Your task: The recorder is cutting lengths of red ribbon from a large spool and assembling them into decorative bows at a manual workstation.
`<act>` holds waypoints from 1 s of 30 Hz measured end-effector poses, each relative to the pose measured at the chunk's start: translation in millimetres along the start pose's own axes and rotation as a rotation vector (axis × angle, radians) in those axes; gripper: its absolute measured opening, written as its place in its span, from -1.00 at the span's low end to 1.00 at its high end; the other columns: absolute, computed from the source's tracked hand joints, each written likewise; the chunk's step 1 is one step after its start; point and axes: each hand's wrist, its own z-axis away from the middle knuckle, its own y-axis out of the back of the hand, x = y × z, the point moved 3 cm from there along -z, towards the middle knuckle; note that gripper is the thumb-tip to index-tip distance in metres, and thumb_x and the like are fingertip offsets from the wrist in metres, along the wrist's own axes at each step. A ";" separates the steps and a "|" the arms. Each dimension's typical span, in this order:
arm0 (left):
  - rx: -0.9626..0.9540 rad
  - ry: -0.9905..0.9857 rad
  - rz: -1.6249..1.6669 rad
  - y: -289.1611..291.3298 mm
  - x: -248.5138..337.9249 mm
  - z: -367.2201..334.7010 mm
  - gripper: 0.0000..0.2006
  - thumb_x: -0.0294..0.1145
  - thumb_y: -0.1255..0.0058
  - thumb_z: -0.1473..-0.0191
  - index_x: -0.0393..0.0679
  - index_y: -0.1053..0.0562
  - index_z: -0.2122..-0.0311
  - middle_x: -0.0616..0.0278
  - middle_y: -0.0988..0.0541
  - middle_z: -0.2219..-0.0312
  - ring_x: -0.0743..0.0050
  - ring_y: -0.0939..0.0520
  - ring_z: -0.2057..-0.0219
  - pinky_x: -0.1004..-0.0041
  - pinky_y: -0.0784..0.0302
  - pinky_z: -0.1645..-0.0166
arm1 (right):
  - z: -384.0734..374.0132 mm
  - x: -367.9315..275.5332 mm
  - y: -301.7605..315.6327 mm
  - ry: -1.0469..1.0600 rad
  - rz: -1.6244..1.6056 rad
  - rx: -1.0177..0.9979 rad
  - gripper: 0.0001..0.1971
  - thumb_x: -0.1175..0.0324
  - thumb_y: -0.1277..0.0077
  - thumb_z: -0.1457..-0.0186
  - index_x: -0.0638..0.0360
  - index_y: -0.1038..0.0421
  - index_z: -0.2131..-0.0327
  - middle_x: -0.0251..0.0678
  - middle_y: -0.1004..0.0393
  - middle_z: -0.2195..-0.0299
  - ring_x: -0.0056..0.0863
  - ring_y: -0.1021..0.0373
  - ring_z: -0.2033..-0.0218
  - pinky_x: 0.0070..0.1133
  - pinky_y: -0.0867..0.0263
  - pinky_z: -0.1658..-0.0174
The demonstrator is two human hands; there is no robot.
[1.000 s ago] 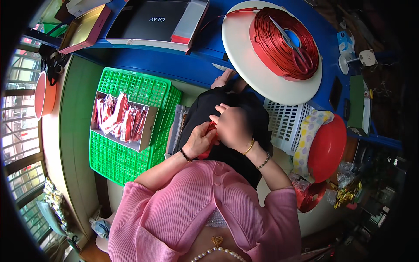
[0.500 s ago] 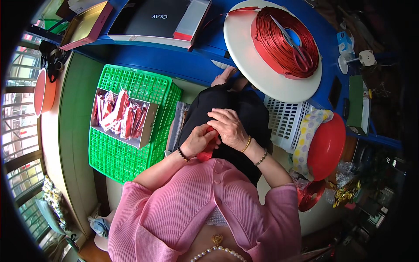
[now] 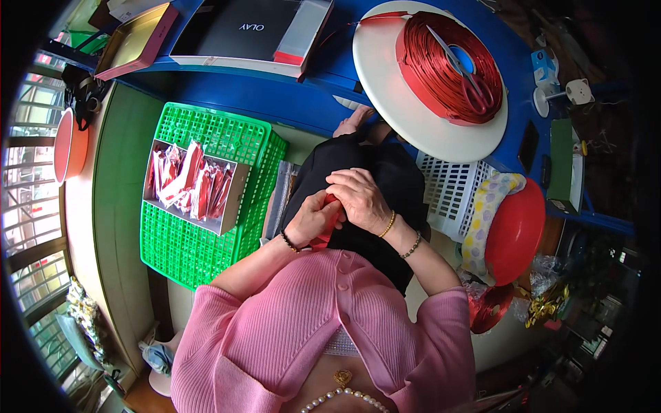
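Observation:
Over my lap, both hands are close together around a piece of red ribbon (image 3: 321, 239). My left hand (image 3: 308, 221) is closed on it, with a strip of red showing below the palm and a bit at the thumb. Curled over the upper end, my right hand (image 3: 360, 199) has its fingers bent against the ribbon, and they hide most of it. On a white round stand (image 3: 385, 89) ahead to the right lies a big roll of red ribbon (image 3: 423, 79), with red-handled scissors (image 3: 475, 93) resting on top.
At my left, a carton (image 3: 234, 196) of red-and-white wrapped packets sits on an upturned green basket (image 3: 172, 255). A black box (image 3: 237, 31) and a shallow pink box (image 3: 148, 41) stand on the blue table (image 3: 275, 100). To the right are a white basket (image 3: 451, 186) and a red basin (image 3: 516, 234).
Both hands have shifted very slightly away from my body. The red ribbon below my left hand now shows a narrower strip. Nothing else has visibly moved.

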 end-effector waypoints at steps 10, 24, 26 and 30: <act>0.037 -0.043 0.064 11.4 3.2 -14.8 -0.77 -0.38 0.23 -0.17 -0.25 -0.31 0.11 0.23 -0.52 0.44 0.53 -0.55 0.44 0.53 -0.48 0.29 | 14.7 8.1 -4.9 -0.436 -0.288 0.164 -0.74 0.37 0.08 -0.06 0.31 -0.35 0.20 -0.09 -0.43 0.25 -0.18 -0.37 0.21 -0.44 -0.30 0.16; 0.137 -0.117 0.472 16.5 22.9 -37.5 -0.87 -0.36 0.22 -0.17 -0.16 -0.34 0.28 0.24 -0.51 0.50 0.50 -0.54 0.54 0.53 -0.49 0.44 | 25.5 -5.3 -39.2 -0.743 -0.825 0.137 -0.58 0.21 -0.07 -0.02 0.36 -0.30 0.17 -0.33 -0.46 0.47 -0.62 -0.41 0.42 -0.66 -0.33 0.34; 0.131 -0.101 0.510 17.7 29.8 -40.1 -0.88 -0.36 0.22 -0.17 -0.15 -0.33 0.27 0.24 -0.50 0.50 0.49 -0.54 0.54 0.53 -0.48 0.44 | 30.0 -9.9 -47.3 -0.881 -1.133 0.097 -0.72 0.27 -0.03 -0.06 0.34 -0.37 0.29 -0.34 -0.47 0.46 -0.65 -0.41 0.45 -0.70 -0.32 0.38; 0.155 -0.097 0.597 17.8 34.4 -44.3 -0.87 -0.34 0.24 -0.18 -0.15 -0.31 0.25 0.26 -0.47 0.53 0.48 -0.52 0.55 0.50 -0.48 0.46 | 34.5 -9.8 -39.8 -0.938 -1.123 0.061 -0.74 0.28 -0.01 -0.07 0.34 -0.39 0.33 -0.32 -0.48 0.49 -0.63 -0.43 0.48 -0.69 -0.33 0.40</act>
